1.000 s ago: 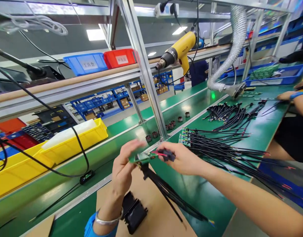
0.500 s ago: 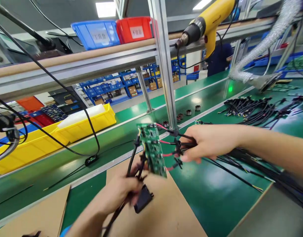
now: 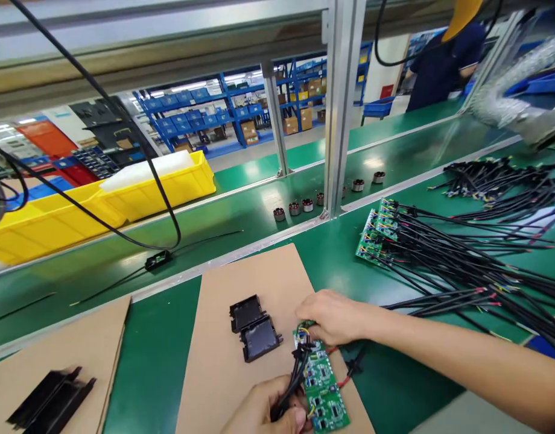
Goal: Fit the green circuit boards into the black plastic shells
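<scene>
A green circuit board (image 3: 321,386) with black and red wires lies on a brown cardboard sheet (image 3: 223,337) near the front edge. My right hand (image 3: 334,316) rests on the board's far end, fingers curled down onto it. My left hand (image 3: 263,413) is closed round the bundle of black wires (image 3: 293,380) beside the board. Two black plastic housings (image 3: 254,328) lie on the cardboard just left of the board.
A pile of wired green boards (image 3: 377,232) and black cable bundles (image 3: 494,181) fills the right of the green bench. Small motor coils (image 3: 300,207) sit by an aluminium post (image 3: 343,102). Yellow bins (image 3: 101,199) stand at left. Black parts (image 3: 51,398) lie on another cardboard sheet. A person (image 3: 440,60) stands far back.
The board was held up in the air between both hands; now it is laid flat on the cardboard. The view has tipped downward, and both hands came lower and nearer.
</scene>
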{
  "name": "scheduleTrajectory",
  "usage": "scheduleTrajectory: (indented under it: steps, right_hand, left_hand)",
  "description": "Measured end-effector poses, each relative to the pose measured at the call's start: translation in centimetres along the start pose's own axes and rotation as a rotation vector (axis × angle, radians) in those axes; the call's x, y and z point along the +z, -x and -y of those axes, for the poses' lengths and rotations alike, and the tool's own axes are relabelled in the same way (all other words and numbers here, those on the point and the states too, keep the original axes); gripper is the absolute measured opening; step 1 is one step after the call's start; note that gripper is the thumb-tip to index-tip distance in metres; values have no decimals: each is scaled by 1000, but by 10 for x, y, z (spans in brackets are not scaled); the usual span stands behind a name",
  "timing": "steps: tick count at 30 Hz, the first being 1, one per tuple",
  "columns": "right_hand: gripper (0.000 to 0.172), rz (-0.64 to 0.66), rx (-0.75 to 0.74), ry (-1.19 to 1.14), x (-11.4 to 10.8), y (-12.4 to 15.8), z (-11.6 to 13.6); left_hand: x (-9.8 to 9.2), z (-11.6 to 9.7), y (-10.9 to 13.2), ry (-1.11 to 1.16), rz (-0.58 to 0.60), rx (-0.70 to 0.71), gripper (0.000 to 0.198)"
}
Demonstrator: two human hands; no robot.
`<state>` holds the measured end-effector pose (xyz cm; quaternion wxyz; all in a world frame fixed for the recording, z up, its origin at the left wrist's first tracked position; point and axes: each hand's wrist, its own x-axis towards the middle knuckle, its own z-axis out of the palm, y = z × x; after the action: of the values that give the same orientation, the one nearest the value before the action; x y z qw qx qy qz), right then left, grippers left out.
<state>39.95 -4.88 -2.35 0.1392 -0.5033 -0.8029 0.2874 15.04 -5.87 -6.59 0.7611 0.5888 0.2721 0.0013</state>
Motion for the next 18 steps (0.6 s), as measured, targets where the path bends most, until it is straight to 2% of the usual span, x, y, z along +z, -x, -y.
scheduleTrajectory:
  steps: [2, 6, 8, 12, 13, 16, 18]
  right_hand:
    - [11, -25, 7, -11, -2, 4, -1]
    - [31, 112, 140, -110, -4, 9, 1]
    - [27, 106, 189, -101, 4, 10, 4]
    - [14, -16, 166, -102, 16, 18, 9]
    - [17, -10, 176, -154, 16, 20, 10]
    - [50, 51, 191, -321, 11, 24, 14]
    - [55, 80, 182, -330, 12, 25, 18]
  left_hand:
    - [0, 3, 3, 30, -26, -3, 56]
    - [1, 3, 5, -5, -42, 8, 50]
    - [1, 3, 4, 16, -16, 25, 51]
    - [2, 1, 3, 83, -26, 45, 52]
    - [3, 0, 4, 84, -45, 49, 51]
    - [6, -4, 7, 70, -86, 94, 56]
    - [6, -3, 8, 51, -96, 123, 61]
